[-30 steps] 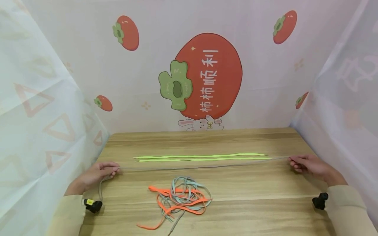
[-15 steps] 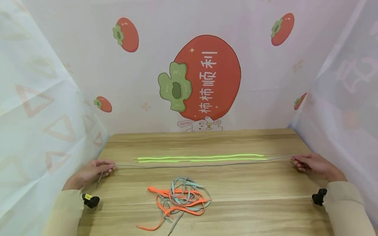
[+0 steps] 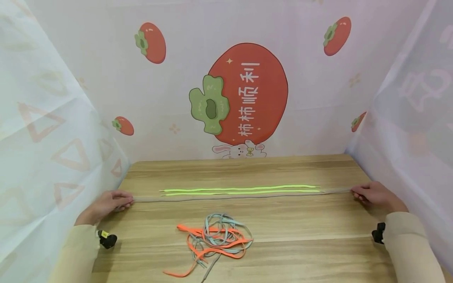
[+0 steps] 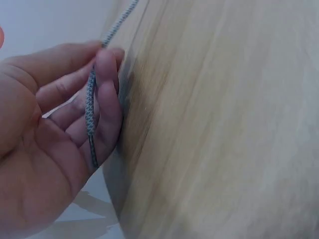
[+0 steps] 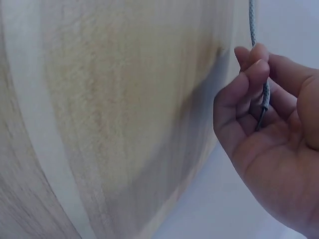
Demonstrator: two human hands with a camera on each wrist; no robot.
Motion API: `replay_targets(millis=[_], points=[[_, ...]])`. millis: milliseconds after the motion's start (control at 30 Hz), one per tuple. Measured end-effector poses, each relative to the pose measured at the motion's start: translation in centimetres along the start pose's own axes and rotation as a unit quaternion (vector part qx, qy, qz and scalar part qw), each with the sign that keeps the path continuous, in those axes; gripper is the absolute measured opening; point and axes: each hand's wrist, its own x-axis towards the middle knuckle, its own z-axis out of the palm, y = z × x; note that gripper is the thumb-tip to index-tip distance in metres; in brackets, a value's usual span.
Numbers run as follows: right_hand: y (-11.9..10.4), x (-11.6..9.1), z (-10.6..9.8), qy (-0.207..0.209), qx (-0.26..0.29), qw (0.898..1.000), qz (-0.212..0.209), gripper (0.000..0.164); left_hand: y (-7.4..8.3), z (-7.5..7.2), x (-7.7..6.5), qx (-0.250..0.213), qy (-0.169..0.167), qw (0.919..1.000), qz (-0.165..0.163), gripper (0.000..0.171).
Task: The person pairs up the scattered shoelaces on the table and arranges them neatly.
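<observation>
A grey shoelace [image 3: 212, 198] stretches nearly straight across the table between both hands. My left hand [image 3: 112, 203] pinches it near one end; in the left wrist view the dark tip of the grey patterned shoelace [image 4: 90, 107] lies across the curled fingers. At the other end my right hand [image 3: 376, 195] pinches it, and in the right wrist view the shoelace's thin dark tip [image 5: 260, 119] points into the palm. Just behind the grey shoelace lie two neon-yellow shoelaces, the far one [image 3: 240, 188] and the near one [image 3: 244, 192], side by side.
In front of the stretched shoelace sits a loose tangle of orange [image 3: 226, 249], light blue and grey laces, with ends trailing toward the front. The wooden table [image 3: 301, 251] is bordered by a printed cloth backdrop [image 3: 170, 90] behind and at both sides.
My left hand has drawn outward to the left, and the loose tail below it no longer hangs down. My right hand has shifted slightly right. The grey shoelace now lies closer along the yellow ones.
</observation>
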Motion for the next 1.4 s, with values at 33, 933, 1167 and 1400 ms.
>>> replay_targets(millis=[33, 933, 1167, 1400], points=[[0.1, 0.0, 0.0, 0.009, -0.013, 1.0, 0.001, 0.041, 0.1, 0.1, 0.0, 0.036, 0.009, 0.9993, 0.001, 0.04], [-0.1, -0.3, -0.2, 0.159, -0.207, 0.965, -0.014, 0.042, 5.0, 3.2, -0.6, 0.378, 0.095, 0.9145, 0.108, 0.013], [-3.1, 0.5, 0.6, 0.133, -0.208, 0.967, -0.061, 0.051, 9.2, 5.8, -1.0, 0.378, 0.058, 0.9098, 0.161, 0.011], [-7.3, 0.9, 2.2, 0.113, -0.206, 0.965, -0.116, 0.043, 13.5, 8.9, -1.2, 0.369, 0.007, 0.9011, 0.228, 0.009]])
